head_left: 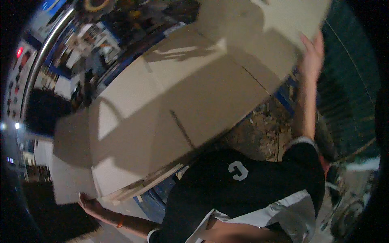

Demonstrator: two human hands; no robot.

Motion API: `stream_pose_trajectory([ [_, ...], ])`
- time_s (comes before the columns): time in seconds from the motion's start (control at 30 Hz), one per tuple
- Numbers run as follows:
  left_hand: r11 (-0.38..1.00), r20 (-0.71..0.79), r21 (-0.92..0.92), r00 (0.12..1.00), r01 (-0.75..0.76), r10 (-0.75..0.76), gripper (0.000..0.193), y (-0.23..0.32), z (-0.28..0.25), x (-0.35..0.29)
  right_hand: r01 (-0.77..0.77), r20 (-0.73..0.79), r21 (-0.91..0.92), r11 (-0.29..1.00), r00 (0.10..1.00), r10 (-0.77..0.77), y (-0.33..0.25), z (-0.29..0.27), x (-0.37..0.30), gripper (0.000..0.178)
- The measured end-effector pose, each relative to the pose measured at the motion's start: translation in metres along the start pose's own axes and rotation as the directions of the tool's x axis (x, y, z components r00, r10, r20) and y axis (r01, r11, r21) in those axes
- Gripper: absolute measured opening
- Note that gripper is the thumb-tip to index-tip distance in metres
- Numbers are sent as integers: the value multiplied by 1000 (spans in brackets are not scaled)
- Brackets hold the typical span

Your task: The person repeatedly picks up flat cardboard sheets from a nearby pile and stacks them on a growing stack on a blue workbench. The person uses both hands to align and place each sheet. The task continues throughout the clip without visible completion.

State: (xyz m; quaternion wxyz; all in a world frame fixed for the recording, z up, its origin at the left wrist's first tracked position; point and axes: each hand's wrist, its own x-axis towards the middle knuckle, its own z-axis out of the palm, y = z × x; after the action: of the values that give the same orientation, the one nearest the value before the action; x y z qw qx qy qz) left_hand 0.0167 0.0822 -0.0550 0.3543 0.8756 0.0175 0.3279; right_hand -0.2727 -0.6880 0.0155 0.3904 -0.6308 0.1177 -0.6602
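Observation:
I carry a very large, pale brown cardboard box (182, 101) that fills the middle of the view, tilted from lower left to upper right. My left hand (87, 202), with an orange band on its wrist, grips the box's lower left corner from underneath. Stretched far up, my right hand (312, 52) presses flat against the box's upper right edge. A loose flap (67, 162) hangs at the lower left. My chest in a black shirt and white apron (243, 182) shows below the box.
Crowded shop shelves with blue frames (81, 44) stand at the upper left. A dark green ribbed wall (348, 81) runs down the right. Wood scraps litter the floor (263, 129) under the box. A blue object (156, 194) sits near my waist.

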Motion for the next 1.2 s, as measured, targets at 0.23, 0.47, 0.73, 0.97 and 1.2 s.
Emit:
stream_pose_trajectory([
  [0.23, 906, 321, -424, 939, 22, 127, 29, 124, 43, -136, 556, 941, -17, 831, 290, -175, -71, 45, -129, 28],
  [0.47, 734, 706, -151, 448, -662, 549, 51, 200, 81, -143, 571, 964, 171, 803, 71, -256, -30, 70, -163, 35],
  [0.73, 681, 720, -179, 377, -710, 582, 61, 180, 93, -116, 596, 972, 210, 775, -42, -231, 11, 90, -142, 50],
  [0.97, 769, 613, -167, 546, -617, 571, 68, 175, 142, -63, 728, 998, 12, 685, 36, -55, 76, 145, -90, 65],
  [1.2, 721, 475, -167, 586, -672, 657, 69, 179, 239, 14, 665, 991, -131, 736, 92, 93, 132, 237, -57, 61],
])
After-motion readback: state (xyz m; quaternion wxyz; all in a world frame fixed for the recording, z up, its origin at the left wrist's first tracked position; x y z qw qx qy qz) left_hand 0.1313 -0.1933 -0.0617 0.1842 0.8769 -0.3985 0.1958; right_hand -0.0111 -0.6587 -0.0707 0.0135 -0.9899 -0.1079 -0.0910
